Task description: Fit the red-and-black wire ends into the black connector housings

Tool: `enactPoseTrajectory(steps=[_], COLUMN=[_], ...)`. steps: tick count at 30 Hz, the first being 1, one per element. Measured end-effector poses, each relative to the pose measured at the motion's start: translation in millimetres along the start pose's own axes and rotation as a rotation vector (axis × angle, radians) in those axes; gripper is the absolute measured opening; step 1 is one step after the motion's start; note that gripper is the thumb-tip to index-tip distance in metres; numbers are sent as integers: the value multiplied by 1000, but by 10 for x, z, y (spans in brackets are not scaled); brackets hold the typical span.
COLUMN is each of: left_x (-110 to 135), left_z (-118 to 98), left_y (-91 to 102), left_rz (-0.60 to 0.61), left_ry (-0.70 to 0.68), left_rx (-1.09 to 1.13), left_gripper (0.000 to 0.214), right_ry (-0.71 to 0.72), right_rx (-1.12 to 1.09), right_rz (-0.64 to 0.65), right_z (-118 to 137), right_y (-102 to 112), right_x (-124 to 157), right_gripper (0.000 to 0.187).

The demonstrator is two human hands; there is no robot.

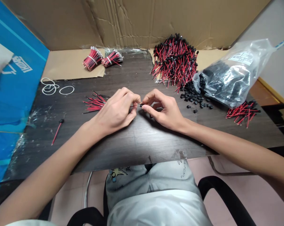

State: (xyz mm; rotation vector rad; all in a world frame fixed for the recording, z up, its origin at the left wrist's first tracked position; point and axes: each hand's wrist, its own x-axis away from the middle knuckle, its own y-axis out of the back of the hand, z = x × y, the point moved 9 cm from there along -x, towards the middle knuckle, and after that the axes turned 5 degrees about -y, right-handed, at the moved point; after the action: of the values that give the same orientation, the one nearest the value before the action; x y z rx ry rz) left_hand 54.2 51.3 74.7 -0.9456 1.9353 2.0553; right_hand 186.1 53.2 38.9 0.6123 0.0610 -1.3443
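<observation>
My left hand (118, 110) is closed in a pinch on thin red-and-black wires, just above the dark wooden table (137, 141). My right hand (164, 110) pinches a small black connector (140, 105) that meets the wire ends between both hands. Behind my left hand lies a loose fan of red-and-black wires (95, 103). A big heap of wires with black connectors fitted (176, 59) rises at the back right. Loose black connectors (195, 95) spill from a clear plastic bag (231, 77).
Two banded wire bundles (101, 58) lie at the back on cardboard. White rubber bands (56, 88) sit at the left. A single wire with a connector (57, 130) lies near the left edge. A small wire pile (242, 112) sits far right. Cardboard walls stand behind.
</observation>
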Motion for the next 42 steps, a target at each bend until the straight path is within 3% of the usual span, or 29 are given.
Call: enactPoseTrajectory(steps=[5,12,15,22,29,35,42], left_x=[-2,25,20,-14,35,32,34], left_z=[18,-26,-26,-148,-69,-47,-198], left_y=[-40,-5,-32,-82,-20,5,51], left_rz=[46,-54,-28,7,-76,-62,-158], left_ry=[33,15,38,-58,45,60,-84], left_rx=[9,-20,-60,-166,-62,-60,-87], left_gripper=[20,24,23,15,29,22,25], right_ry=[-15,-13,-75,-109,-234,-273,-262], right_rx=[-6,-59,-94,-134,-379,-431,-516], right_rz=[21,26,33,54,48,99,135], right_z=[-17,-9,-59,-73,-188,-245,-286], right_y=[-19,-20,-26,-62,-66,-98,-161], right_x=[-1,-4,-9,-17,-53,-95,-92], right_gripper=[18,18,23,39,52,56,51])
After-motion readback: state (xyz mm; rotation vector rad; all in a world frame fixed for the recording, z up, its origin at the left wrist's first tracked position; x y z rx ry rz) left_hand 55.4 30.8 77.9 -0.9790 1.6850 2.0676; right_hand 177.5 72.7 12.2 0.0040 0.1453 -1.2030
